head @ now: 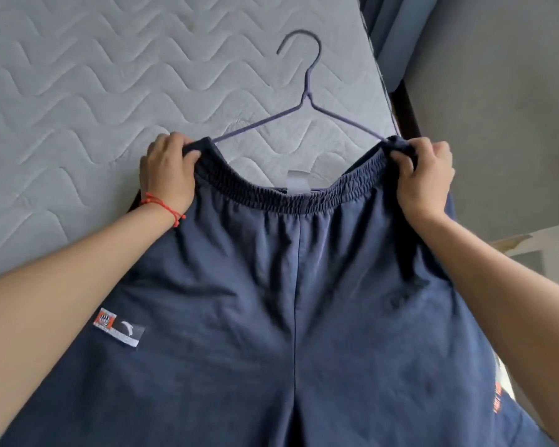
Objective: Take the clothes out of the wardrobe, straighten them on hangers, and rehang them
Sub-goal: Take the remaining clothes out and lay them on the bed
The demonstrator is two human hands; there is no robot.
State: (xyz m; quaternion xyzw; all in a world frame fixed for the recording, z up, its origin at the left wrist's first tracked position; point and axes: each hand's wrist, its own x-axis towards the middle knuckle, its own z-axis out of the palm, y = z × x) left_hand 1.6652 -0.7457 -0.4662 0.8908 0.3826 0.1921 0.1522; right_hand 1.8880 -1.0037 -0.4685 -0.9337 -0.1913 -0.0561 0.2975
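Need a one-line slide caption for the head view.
Both hands, left hand and right hand, grip the waistband of navy shorts over a wire hanger on a quilted mattress.

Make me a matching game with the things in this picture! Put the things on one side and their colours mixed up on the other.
Things:
1. shorts
2. hanger
3. bracelet
4. mattress

Colours:
A. red
B. pale grey, with a wavy quilted pattern
C. navy blue, with an elastic waistband
D. purple-blue, thin wire

Pairs: 1-C, 2-D, 3-A, 4-B
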